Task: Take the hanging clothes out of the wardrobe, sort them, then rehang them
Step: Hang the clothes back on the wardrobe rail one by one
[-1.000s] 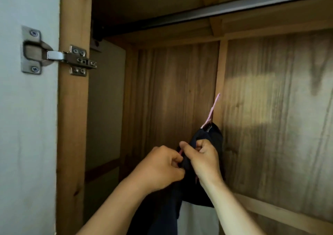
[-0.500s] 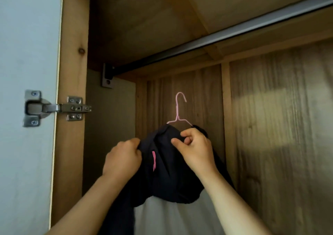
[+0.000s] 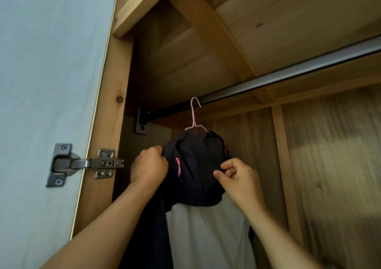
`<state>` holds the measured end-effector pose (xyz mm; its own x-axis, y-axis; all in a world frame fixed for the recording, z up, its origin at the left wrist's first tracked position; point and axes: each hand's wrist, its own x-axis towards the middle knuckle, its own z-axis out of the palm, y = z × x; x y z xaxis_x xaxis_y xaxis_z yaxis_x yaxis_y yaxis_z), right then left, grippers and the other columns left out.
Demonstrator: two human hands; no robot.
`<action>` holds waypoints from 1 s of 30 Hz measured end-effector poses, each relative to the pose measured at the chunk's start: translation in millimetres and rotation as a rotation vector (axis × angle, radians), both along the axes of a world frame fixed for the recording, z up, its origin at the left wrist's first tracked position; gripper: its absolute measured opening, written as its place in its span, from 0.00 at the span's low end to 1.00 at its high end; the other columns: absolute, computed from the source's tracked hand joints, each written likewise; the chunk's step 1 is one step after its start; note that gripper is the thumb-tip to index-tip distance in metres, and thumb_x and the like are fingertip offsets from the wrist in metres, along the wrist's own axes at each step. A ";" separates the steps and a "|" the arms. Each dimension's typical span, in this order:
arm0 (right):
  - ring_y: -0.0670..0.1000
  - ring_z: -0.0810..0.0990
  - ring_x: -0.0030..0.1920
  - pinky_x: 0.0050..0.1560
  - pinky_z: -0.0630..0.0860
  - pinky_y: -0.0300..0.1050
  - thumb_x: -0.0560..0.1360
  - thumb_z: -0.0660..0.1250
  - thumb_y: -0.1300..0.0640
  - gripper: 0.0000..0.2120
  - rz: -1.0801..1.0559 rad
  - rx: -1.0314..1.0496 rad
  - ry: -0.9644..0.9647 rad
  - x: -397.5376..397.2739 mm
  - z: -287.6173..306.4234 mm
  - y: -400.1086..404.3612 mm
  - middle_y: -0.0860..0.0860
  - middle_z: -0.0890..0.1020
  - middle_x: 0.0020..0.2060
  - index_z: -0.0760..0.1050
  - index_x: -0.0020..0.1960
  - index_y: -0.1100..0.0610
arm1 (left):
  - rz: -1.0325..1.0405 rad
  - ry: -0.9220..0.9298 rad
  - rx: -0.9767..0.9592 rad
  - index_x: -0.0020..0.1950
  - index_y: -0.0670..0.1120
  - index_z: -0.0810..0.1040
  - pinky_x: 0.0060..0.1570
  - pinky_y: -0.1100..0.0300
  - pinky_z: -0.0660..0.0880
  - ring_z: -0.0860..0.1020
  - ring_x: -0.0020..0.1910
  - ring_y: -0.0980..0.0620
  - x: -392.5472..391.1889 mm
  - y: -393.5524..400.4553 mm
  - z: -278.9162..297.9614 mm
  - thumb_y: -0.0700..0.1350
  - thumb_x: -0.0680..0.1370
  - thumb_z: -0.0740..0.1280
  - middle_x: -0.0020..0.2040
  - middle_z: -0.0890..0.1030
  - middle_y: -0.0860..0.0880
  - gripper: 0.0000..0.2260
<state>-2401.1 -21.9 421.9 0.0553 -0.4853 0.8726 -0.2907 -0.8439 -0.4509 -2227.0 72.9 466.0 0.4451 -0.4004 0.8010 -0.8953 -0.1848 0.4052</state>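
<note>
Both hands are raised inside the wardrobe [image 3: 107, 124], apart from each other: the left hand [image 3: 149, 166] grips the left edge of a dark garment [image 3: 195, 171], the right hand [image 3: 240, 178] pinches its right side. That garment sits on a pink hanger [image 3: 193, 114] whose hook is at the rail [image 3: 288, 79]. White cloth [image 3: 206, 233] hangs below. A metal hinge [image 3: 82, 163] is on the left.

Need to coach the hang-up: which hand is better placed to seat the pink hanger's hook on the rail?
Probably the left hand: it grips the dark garment at the hanger's shoulder, higher and closer under the pink hanger hook by the rail. The right hand pinches fabric lower down.
</note>
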 end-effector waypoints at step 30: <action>0.44 0.73 0.34 0.34 0.69 0.35 0.71 0.72 0.57 0.11 0.188 0.086 0.001 14.7 2.0 -65.0 0.48 0.75 0.33 0.71 0.39 0.46 | 0.196 -0.126 -0.189 0.61 0.50 0.75 0.52 0.53 0.70 0.74 0.53 0.48 24.9 -58.1 18.8 0.49 0.79 0.57 0.57 0.75 0.47 0.14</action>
<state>-2386.5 -86.9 423.8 0.1531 -0.5388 0.8284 -0.1323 -0.8419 -0.5232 -2202.1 14.7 484.8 0.3913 -0.1555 0.9070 -0.8956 -0.2909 0.3365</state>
